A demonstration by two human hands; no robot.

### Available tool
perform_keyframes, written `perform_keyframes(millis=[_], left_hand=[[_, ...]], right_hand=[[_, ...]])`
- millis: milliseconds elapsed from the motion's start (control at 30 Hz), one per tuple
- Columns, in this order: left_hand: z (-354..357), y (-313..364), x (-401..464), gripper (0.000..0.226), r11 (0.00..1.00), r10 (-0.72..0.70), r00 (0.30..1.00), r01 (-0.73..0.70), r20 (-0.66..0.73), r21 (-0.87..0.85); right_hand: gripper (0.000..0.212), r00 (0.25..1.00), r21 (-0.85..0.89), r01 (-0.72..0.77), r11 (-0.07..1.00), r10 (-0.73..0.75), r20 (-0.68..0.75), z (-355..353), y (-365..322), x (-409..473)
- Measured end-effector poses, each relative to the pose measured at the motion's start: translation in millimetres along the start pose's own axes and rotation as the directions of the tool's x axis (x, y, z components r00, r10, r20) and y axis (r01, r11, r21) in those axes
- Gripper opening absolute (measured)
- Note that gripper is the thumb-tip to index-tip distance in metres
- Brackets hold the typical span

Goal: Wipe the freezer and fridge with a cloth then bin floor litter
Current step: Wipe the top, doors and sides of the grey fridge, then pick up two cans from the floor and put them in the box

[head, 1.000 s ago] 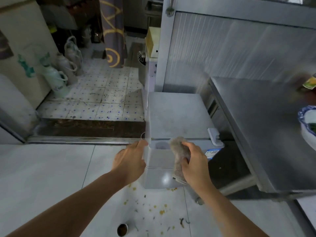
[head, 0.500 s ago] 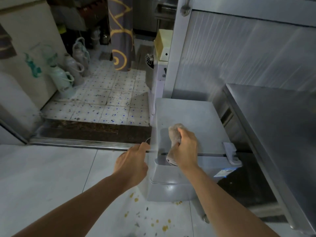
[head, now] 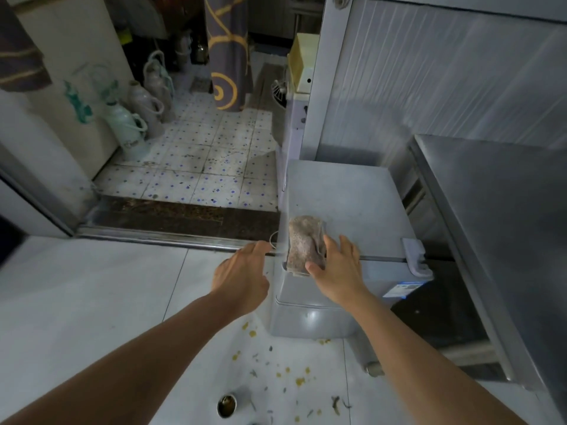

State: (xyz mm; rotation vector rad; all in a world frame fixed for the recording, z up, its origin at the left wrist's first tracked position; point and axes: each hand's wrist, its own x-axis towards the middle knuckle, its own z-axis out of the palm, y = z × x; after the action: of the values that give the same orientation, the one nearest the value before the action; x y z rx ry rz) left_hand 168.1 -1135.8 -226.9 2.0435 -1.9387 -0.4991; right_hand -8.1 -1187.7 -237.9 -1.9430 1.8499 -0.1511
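A small grey chest freezer (head: 352, 197) stands on the floor ahead, lid closed. A brownish speckled cloth (head: 303, 240) lies on the front left corner of its lid. My right hand (head: 336, 268) presses on the cloth's right edge, thumb and fingers gripping it. My left hand (head: 242, 277) hovers just left of the freezer's corner, fingers loosely apart, holding nothing. Yellow and dark litter bits (head: 285, 369) are scattered on the white floor in front of the freezer. A tall steel fridge (head: 445, 72) rises behind the freezer.
A steel counter (head: 506, 194) runs along the right. A small round tin (head: 227, 404) sits on the floor near my feet. A doorway step (head: 171, 219) leads to a tiled room with plastic jugs (head: 129, 127) and a patterned curtain (head: 228, 56).
My right hand has carried the cloth from the freezer's front face up onto the lid and spread it flatter. My left hand stayed beside the corner.
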Motion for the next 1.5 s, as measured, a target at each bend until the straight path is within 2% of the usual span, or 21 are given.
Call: perform_keyframes(millis=[167,300,633,867,1100,1300,1500], left_hand=[[-29.3,21.9,-34.1,0.055,0.999,-0.039,0.998,0.039,0.040,-0.011],[-53.2,30.8,-68.8,0.046,0.994,-0.109,0.993,0.110,0.052,-0.020],[-76.0,3.8,-135.5,0.052,0.985,-0.166,0.980,0.170,0.107,-0.034],[-58.3,-51.8,-157.8,0.055,0.992,-0.110,0.971,0.120,0.210,-0.035],[-21.5,-112.1,-170.8,0.054,1.000,0.005,0.922,0.002,0.387,-0.018],[37.5,-151.2,-190.5,0.054,0.998,0.053,0.867,-0.063,0.496,0.004],[119.4,-179.4,-204.0,0.051,0.997,0.023,0.839,-0.060,0.544,0.051]], right_hand=[[0.067,0.996,0.032,0.024,0.999,-0.027,0.090,-25.3,-3.6,-52.5],[0.068,0.988,0.041,0.034,0.999,-0.039,0.149,-42.5,-5.3,-90.8],[0.061,0.986,0.048,-0.029,0.998,0.021,0.163,-28.6,-14.4,-145.7],[0.063,0.977,0.066,-0.139,0.988,0.126,0.170,28.2,-39.5,-172.1],[0.065,0.945,0.081,-0.302,0.950,0.287,0.156,105.5,-51.8,-213.1],[0.069,0.886,0.113,-0.430,0.896,0.395,0.241,184.9,-43.7,-252.6],[0.067,0.840,0.133,-0.509,0.851,0.456,0.294,270.9,-14.1,-270.3]])
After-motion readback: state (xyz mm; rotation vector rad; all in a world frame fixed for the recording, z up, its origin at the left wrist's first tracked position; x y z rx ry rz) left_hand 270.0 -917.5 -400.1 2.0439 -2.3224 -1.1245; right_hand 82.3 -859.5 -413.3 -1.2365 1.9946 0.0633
